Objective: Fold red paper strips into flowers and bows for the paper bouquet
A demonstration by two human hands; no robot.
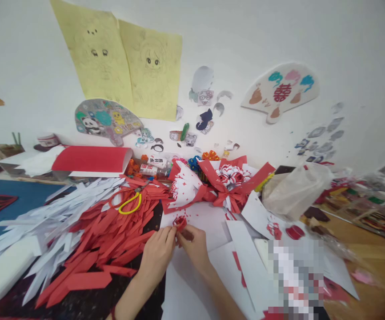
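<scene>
A small red paper flower (180,222) with curled layers sits between my fingertips over the white sheets (192,271). My left hand (159,249) pinches it from the left, its fingers closed. From the right, my right hand (194,246) grips it between thumb and fingers; the lower part of the flower is hidden by both hands. To the left of my hands lies a heap of red paper strips (112,231). Scissors with a yellow and a red handle (130,205) rest on top of that heap.
White paper strips (69,213) spread at the left. Behind my hands lie a red-and-white paper bouquet (230,178) and a white wrapped cone (186,186). A plastic bag (299,189) and a red ribbon spool (294,232) are at the right. Wall decorations hang behind.
</scene>
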